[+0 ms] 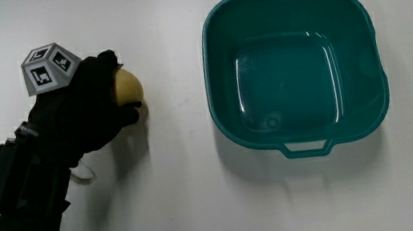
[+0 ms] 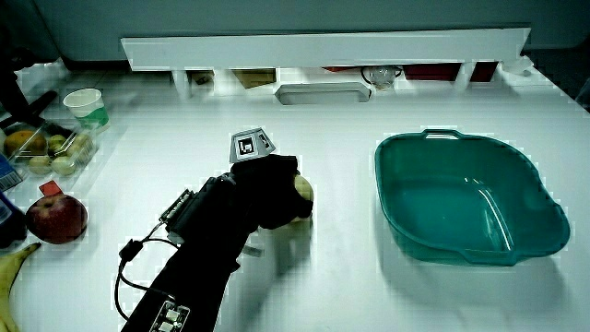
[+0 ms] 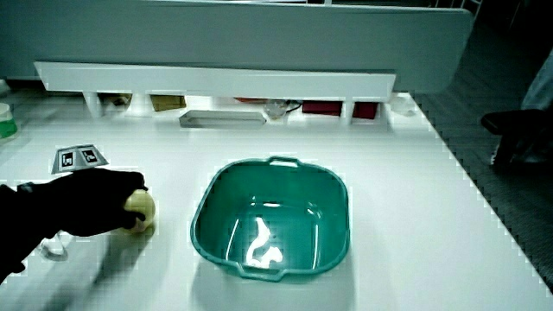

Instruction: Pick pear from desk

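Observation:
A yellow-green pear [image 1: 128, 85] lies on the white table beside a teal tub [image 1: 301, 122]. The gloved hand [image 1: 95, 103] covers most of the pear, its fingers curled around the fruit, with the patterned cube [image 1: 47, 66] on its back. In both side views the pear [image 2: 303, 192] [image 3: 141, 205] peeks out from under the black fingers [image 2: 277, 189] [image 3: 112, 200], on the side facing the tub. Whether the pear is lifted off the table I cannot tell.
The teal tub [image 2: 396, 207] [image 3: 207, 226] has nothing in it. At the table's edge in a side view are a red apple [image 2: 57, 219], a banana tip [image 2: 11, 263], a clear box of fruit [image 2: 46, 148] and a small cup [image 2: 85, 103]. A low partition [image 2: 323, 46] with a grey tray [image 2: 323, 92] stands farther away.

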The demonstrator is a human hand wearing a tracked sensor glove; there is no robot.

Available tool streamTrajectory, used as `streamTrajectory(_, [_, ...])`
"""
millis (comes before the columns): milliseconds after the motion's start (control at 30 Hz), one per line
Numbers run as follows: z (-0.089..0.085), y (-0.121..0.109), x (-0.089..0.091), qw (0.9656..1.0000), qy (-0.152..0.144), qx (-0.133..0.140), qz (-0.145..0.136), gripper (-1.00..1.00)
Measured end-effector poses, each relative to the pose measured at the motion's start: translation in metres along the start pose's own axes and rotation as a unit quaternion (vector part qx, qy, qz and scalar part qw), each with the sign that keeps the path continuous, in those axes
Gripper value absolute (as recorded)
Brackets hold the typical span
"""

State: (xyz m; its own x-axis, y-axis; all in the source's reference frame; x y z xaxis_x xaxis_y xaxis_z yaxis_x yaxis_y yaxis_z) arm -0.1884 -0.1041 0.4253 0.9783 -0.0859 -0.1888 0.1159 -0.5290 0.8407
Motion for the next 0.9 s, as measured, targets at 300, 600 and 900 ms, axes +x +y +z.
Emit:
streamTrajectory(300, [-0.0023,0.0024,0.0006,0.9999,-0.002,0.01,0.002,0.08])
streamTrajectory(600, [-0.0026,0.002,-0.0019,0.9984,-0.015,0.055,0.008,0.46])
streamTrajectory(900, [-0.0032,0.0001,-0.0041,0.9956,-0.032,0.086,-0.016,0.83])
